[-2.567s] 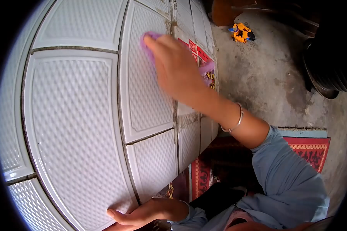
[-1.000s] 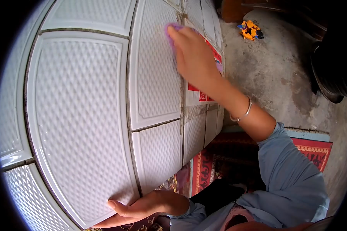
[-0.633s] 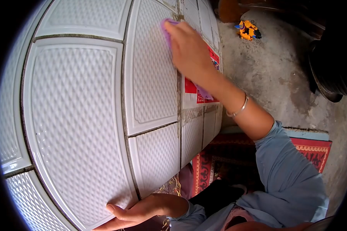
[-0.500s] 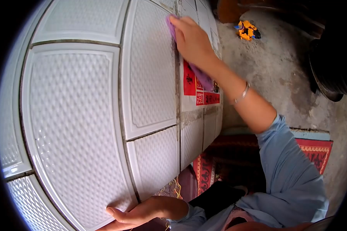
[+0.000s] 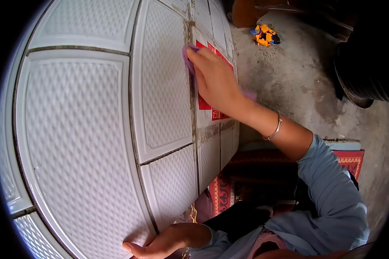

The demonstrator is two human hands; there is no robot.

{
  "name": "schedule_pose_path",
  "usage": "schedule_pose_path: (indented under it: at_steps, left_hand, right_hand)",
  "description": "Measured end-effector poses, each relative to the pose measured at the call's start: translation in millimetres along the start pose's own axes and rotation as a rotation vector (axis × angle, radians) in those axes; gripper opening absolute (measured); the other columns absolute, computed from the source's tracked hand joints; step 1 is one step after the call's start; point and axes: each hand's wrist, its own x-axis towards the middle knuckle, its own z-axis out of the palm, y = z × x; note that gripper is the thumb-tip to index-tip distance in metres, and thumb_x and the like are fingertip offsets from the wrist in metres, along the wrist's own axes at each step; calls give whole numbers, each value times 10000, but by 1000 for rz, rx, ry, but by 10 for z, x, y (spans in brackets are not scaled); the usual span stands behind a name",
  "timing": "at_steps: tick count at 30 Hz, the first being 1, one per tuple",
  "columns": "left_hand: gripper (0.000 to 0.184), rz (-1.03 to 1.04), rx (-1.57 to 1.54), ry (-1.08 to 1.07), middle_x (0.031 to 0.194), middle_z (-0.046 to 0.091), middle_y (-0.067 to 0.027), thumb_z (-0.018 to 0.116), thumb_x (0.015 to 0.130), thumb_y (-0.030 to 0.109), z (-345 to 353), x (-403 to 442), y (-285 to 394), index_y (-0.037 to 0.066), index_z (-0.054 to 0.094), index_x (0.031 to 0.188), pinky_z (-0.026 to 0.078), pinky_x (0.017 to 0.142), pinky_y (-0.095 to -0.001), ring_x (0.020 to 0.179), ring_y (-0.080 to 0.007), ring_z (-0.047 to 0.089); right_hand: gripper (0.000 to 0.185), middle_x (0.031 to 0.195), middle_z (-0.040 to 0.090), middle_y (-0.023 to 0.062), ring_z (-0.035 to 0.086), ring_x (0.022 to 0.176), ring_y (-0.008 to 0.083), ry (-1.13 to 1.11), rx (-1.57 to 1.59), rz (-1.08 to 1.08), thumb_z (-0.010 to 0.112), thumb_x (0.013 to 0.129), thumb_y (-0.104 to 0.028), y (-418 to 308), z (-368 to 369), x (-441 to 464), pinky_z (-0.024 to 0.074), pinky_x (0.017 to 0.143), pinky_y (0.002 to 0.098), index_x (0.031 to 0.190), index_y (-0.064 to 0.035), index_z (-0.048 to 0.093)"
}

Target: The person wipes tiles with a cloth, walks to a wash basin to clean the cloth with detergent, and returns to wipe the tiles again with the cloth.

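The purple cloth (image 5: 188, 61) shows mainly just left of the upper part of the red-printed sheet (image 5: 221, 114), bunched at the fingertips of the right hand (image 5: 216, 80), where the right edge of a long white tile (image 5: 166, 86) meets the grout (image 5: 194, 125). That hand is closed on the cloth, its back covering much of the sheet, so from the palm the cloth lies straight ahead, toward the fingers, with no gap between. A paler purple piece (image 5: 248, 94), blurred, sticks out past the wrist to the right of the sheet; it looks to be the cloth's other end, which would set the long axis on a slant across the sheet, upper left to lower right, roughly in line with the forearm. The stretch between is hidden under the hand. The left hand (image 5: 173, 241) is much farther off, below and to the left of the sheet, its thumb laid on a larger tile (image 5: 73, 142); its fingers run out of sight, so whether they close on anything cannot be told. Up and to the right of the sheet, an orange toy-like object (image 5: 265, 35) rests on the floor (image 5: 298, 64), well apart from both hands.
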Motion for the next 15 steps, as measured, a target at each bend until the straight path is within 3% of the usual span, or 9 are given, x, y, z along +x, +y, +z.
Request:
schedule_pose_path:
  at_steps: [5,11,15]
  left_hand:
    - [660,18,-27,-1,1365,396,-206,566,845,235,-26,0,17,-30,331,1402,400,981,-407,1186,-297,459]
    - [647,23,-52,8,1353,405,-210,559,850,230,-28,10,13,-36,336,1395,403,973,-405,1171,-292,467]
    - [639,48,-74,-8,1346,410,-213,555,853,227,-51,27,-6,-40,339,1391,405,968,-404,1160,-290,472]
  right_hand:
    - [271,900,543,212,553,843,398,47,-174,87,502,765,38,410,121,518,462,737,453,1034,46,538]
    - [211,906,566,214,571,824,407,46,-80,2,491,770,-1,-19,49,144,478,730,466,971,29,546]
    - [209,911,570,220,572,837,409,118,-245,24,481,766,10,393,229,586,475,736,469,964,26,547]
